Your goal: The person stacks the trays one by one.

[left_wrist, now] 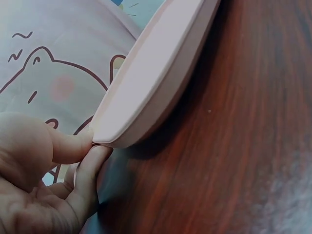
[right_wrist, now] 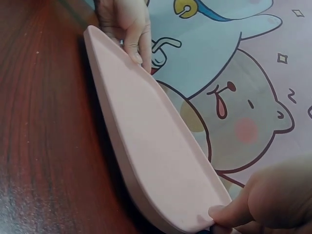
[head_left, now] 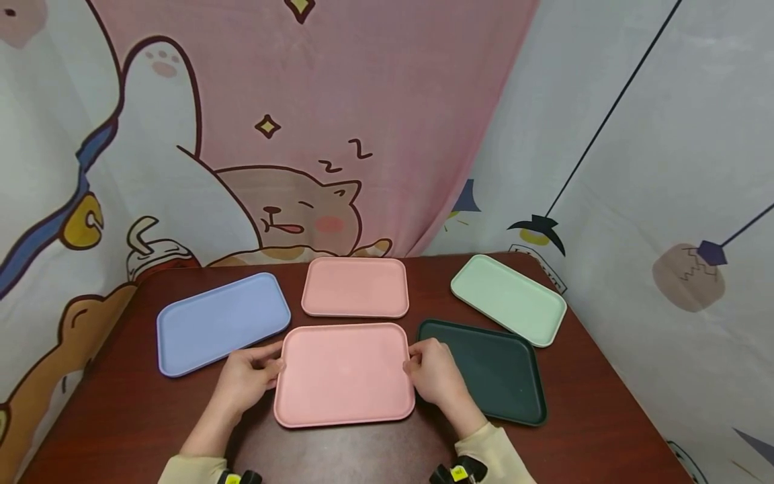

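Observation:
A pink rectangular tray (head_left: 345, 376) is held level between both hands near the middle of the table. My left hand (head_left: 246, 380) pinches its left rim, thumb on top and fingers beneath. On the opposite side my right hand (head_left: 437, 374) pinches the right rim the same way. In the left wrist view, the tray (left_wrist: 146, 73) has a dark shadow under its edge. The right wrist view shows the tray (right_wrist: 146, 131) lengthwise, with the left hand (right_wrist: 127, 24) at its far end and the right hand (right_wrist: 273, 200) close by.
Behind is a smaller pink tray (head_left: 355, 288). A blue tray (head_left: 222, 324) lies at the left. To the right, a light green tray (head_left: 509, 299) touches or overlaps a dark green tray (head_left: 490, 373). The brown table (head_left: 580, 417) backs onto a cartoon-printed curtain (head_left: 387, 87).

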`<action>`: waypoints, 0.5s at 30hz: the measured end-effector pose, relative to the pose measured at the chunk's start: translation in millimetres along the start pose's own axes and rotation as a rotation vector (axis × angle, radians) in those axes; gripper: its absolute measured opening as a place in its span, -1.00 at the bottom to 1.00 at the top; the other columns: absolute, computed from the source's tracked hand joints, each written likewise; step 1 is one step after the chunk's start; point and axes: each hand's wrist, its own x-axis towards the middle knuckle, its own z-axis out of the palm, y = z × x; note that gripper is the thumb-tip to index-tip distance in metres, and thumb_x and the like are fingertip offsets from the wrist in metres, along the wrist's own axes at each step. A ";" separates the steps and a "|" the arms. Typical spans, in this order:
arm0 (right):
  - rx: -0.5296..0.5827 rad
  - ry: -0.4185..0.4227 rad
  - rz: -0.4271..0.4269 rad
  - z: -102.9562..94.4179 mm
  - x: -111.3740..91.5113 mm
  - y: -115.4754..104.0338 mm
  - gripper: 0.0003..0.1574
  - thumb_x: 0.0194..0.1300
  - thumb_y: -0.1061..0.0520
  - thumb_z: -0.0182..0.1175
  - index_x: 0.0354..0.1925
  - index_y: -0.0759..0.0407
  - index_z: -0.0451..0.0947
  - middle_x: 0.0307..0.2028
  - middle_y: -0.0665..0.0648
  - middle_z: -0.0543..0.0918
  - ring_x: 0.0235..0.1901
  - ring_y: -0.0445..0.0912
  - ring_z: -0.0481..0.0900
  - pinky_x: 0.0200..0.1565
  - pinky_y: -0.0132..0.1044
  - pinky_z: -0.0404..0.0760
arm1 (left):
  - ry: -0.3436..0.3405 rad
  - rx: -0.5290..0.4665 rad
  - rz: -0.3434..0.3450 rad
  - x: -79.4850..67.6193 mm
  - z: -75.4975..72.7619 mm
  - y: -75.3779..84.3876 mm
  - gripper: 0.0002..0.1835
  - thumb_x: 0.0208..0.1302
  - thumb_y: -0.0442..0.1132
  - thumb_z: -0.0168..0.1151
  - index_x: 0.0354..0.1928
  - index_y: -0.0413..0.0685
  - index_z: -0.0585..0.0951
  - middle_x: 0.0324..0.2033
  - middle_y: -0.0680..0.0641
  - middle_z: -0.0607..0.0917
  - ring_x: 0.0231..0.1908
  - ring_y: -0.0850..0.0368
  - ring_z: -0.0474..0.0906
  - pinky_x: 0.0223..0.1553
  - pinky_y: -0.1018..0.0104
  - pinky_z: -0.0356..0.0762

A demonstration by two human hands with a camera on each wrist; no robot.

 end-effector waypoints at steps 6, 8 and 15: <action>-0.076 0.022 0.018 2.1 -1.1 -2.5 -0.54 0.28 0.40 0.32 -0.69 0.09 0.49 -0.77 -0.09 0.32 -0.77 -0.21 0.29 -0.72 -0.37 0.21 | -0.003 0.025 0.022 -0.8 2.7 0.9 -0.60 0.39 -0.52 0.32 0.25 -0.46 0.62 -0.32 -0.18 0.71 -0.32 0.11 0.70 -0.31 0.29 0.79; -0.093 0.018 0.029 2.6 -1.5 -2.7 -0.51 0.30 0.37 0.33 -0.70 0.07 0.48 -0.77 -0.08 0.32 -0.76 -0.20 0.30 -0.72 -0.37 0.22 | 0.000 0.034 0.030 -1.1 3.5 1.0 -0.60 0.38 -0.53 0.32 0.23 -0.47 0.63 -0.34 -0.18 0.71 -0.32 0.10 0.71 -0.32 0.29 0.80; -0.131 0.015 0.056 4.9 -1.7 -0.9 -0.48 0.30 0.34 0.34 -0.73 0.03 0.46 -0.76 -0.07 0.34 -0.72 -0.18 0.33 -0.70 -0.34 0.26 | 0.018 0.078 0.048 -2.8 5.5 2.0 -0.64 0.35 -0.52 0.34 0.18 -0.46 0.67 -0.38 -0.15 0.71 -0.38 0.10 0.71 -0.36 0.31 0.79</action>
